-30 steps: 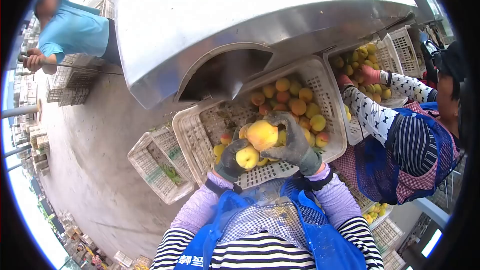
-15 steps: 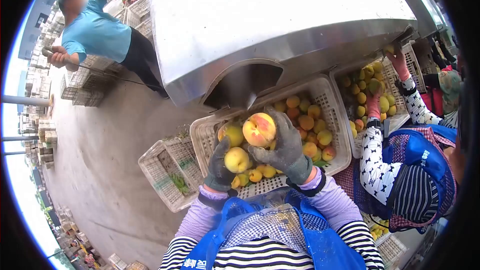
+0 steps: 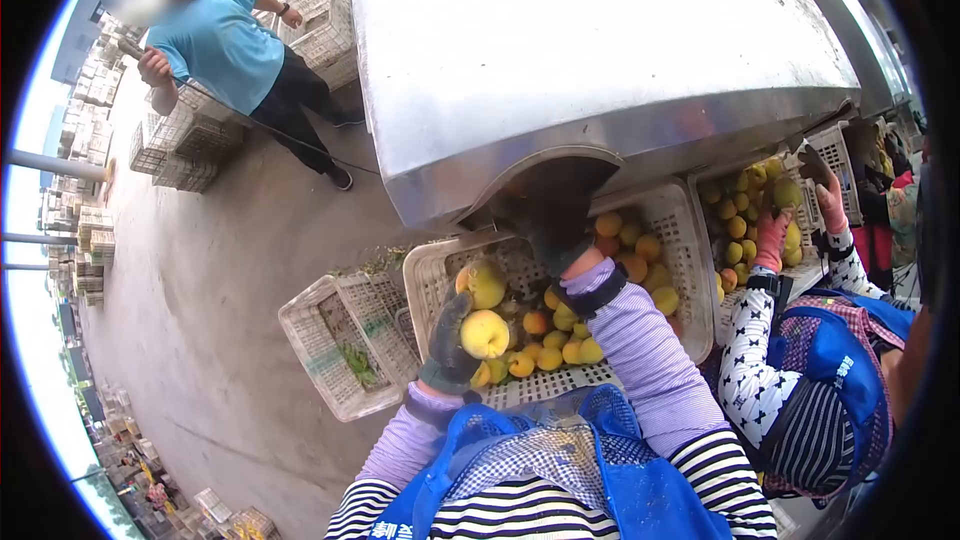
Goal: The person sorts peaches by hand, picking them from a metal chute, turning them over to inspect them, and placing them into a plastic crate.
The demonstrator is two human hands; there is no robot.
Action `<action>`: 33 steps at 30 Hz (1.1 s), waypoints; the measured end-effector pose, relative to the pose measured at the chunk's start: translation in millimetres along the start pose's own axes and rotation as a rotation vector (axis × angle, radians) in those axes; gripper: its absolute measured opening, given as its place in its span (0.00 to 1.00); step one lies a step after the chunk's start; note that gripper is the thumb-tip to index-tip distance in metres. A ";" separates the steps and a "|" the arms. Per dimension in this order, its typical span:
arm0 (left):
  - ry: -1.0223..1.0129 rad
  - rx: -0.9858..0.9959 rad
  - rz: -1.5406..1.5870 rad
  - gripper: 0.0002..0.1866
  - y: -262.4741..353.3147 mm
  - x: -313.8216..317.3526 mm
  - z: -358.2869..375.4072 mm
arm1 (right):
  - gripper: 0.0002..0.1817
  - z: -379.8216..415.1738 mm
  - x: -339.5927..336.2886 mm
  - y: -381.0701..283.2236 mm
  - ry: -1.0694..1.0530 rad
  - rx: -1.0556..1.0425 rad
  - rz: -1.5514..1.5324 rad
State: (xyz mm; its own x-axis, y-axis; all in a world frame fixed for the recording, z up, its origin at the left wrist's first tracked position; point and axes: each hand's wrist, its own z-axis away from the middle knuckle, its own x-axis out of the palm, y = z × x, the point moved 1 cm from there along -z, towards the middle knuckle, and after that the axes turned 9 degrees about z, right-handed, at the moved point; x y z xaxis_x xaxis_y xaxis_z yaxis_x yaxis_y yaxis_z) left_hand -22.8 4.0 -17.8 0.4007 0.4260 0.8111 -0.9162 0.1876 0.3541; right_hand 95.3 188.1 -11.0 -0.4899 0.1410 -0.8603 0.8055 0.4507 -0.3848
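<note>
Two yellow peaches (image 3: 485,334) rest against the palm and fingers of my left hand (image 3: 449,345), which wears a dark glove over the left side of a white crate (image 3: 428,275). My right hand (image 3: 558,236), gloved too, reaches to the dark opening (image 3: 560,185) in the metal machine; its fingers are lost in shadow, and what they hold, if anything, is hidden. Below both hands, more yellow and orange peaches (image 3: 549,358) lie in the crate.
A white crate (image 3: 335,345) with green leaves stands at the left. The metal machine (image 3: 600,50) spans the top. On the right, a co-worker's gloved hands (image 3: 772,237) handle fruit over another crate. A person in blue (image 3: 225,50) stands upper left, holding a cord.
My right hand has moved up from the crate to the machine's opening; the red-yellow peach it held is out of sight. My left hand still holds its peaches. The standing person has shifted.
</note>
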 end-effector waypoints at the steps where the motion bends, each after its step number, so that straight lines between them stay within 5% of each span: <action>1: 0.012 0.003 -0.002 0.27 -0.7 -0.2 1.5 | 0.34 0.8 6.9 6.3 -0.048 -0.062 -0.013; 3: -0.017 0.171 -0.306 0.28 -2.8 2.9 -5.2 | 0.38 6.5 -4.2 12.8 -0.086 -0.119 -0.019; 5: -0.038 0.184 -0.281 0.30 -8.2 1.3 -9.3 | 0.42 20.9 -42.9 10.7 -0.116 -0.018 -0.486; 9: -0.098 0.153 -0.286 0.33 -12.0 25.5 -4.1 | 0.45 77.5 -79.9 -4.4 -0.360 -0.100 -0.446; 17: -0.318 0.404 -0.712 0.34 -5.2 50.2 -19.5 | 0.38 76.2 -80.8 -14.3 -0.104 0.045 -0.270; 19: -0.159 0.294 -0.626 0.35 -2.1 54.7 -22.6 | 0.36 61.0 -56.1 -5.5 -0.030 0.083 -0.165; 21: -0.061 0.446 -0.720 0.39 4.2 72.5 -15.4 | 0.31 44.7 -30.0 1.1 0.126 -0.107 -0.097; 24: -0.024 0.321 -0.473 0.38 8.0 60.2 -19.8 | 0.30 7.9 0.2 2.4 0.171 -0.090 0.019; 26: 0.037 0.139 -0.022 0.30 4.7 38.6 -33.8 | 0.31 4.8 6.9 7.4 0.205 -0.095 0.046; 29: -0.041 0.106 -0.055 0.26 8.0 23.1 -41.8 | 0.35 10.7 -21.4 11.0 -0.098 -0.182 0.060; 31: -0.108 0.097 0.024 0.26 7.5 20.6 -38.2 | 0.42 45.6 -57.0 -1.5 -0.184 0.131 -0.664; 33: -0.174 0.086 0.104 0.26 -0.1 27.3 -31.6 | 0.42 77.3 -68.8 -14.4 -0.220 0.084 -0.554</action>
State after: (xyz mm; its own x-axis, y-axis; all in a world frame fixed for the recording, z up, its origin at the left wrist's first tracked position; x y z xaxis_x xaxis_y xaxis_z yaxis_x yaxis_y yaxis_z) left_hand -11.7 43.6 -10.3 0.3048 0.2784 0.9108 -0.9522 0.0711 0.2969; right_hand 143.2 103.8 27.9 -0.7711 -0.2847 -0.5695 0.4777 0.3326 -0.8131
